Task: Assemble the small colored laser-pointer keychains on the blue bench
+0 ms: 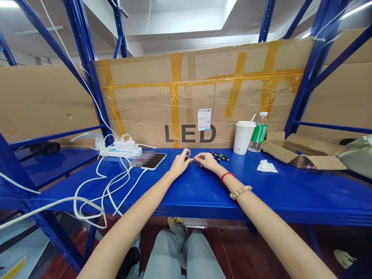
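My left hand (180, 163) is over the middle of the blue shelf top, its thumb and fingers closed in a pinch around something small and dark that I cannot make out. Just to its right, my right hand (207, 160) is pinched too, fingertips pointing at the left hand; whatever it grips is too small to name. The two hands nearly meet. Several dark, thin pens (218, 155), some with purple and green parts, lie on the shelf right behind my right hand. A red cord and a beaded bracelet circle my right wrist.
Left of my hands lie a phone (157, 161), a white power strip (120, 148) and tangled white cables (101, 199). To the right stand a white paper cup (243, 137) and a water bottle (258, 133), near a crumpled tissue (266, 166) and an open cardboard box (305, 151). Cardboard (145, 108) walls the back.
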The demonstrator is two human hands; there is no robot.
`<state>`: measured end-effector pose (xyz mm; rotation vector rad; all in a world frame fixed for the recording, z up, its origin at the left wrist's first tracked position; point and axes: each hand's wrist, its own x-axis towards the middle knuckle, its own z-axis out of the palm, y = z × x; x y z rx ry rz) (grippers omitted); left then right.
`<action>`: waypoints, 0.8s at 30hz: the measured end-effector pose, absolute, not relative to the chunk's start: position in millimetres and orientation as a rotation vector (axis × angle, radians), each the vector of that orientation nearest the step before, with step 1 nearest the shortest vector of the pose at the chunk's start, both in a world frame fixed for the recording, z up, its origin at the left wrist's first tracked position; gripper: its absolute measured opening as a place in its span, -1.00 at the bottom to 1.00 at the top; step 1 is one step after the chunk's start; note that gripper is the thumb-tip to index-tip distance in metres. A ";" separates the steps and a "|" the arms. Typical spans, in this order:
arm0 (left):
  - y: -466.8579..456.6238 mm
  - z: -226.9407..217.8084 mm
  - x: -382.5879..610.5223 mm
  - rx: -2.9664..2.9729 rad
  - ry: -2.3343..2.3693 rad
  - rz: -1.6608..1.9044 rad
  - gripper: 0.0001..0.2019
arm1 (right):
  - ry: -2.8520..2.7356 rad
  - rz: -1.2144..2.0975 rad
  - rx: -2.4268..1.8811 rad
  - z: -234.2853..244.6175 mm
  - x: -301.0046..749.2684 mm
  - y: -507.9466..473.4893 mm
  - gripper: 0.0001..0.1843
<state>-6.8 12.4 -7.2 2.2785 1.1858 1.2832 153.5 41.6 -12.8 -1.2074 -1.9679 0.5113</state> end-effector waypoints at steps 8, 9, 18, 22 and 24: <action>11.7 -6.9 -6.5 2.293 1.187 1.279 -0.84 | -1.941 0.532 -1.216 -15.0 155.3 43.7 -0.76; 11.7 -6.9 -6.4 2.292 1.184 1.281 -0.84 | -1.941 0.535 -1.217 -15.0 155.3 43.5 -0.76; 11.7 -6.2 -6.4 2.275 1.195 1.290 -0.83 | -1.961 0.534 -1.203 -15.1 155.6 43.0 -0.76; 12.0 -6.2 -6.6 2.259 1.207 1.296 -0.82 | -1.958 0.536 -1.214 -15.0 155.7 43.1 -0.76; 12.5 -6.3 -6.6 2.256 1.212 1.299 -0.82 | -1.953 0.541 -1.216 -14.7 155.6 42.8 -0.76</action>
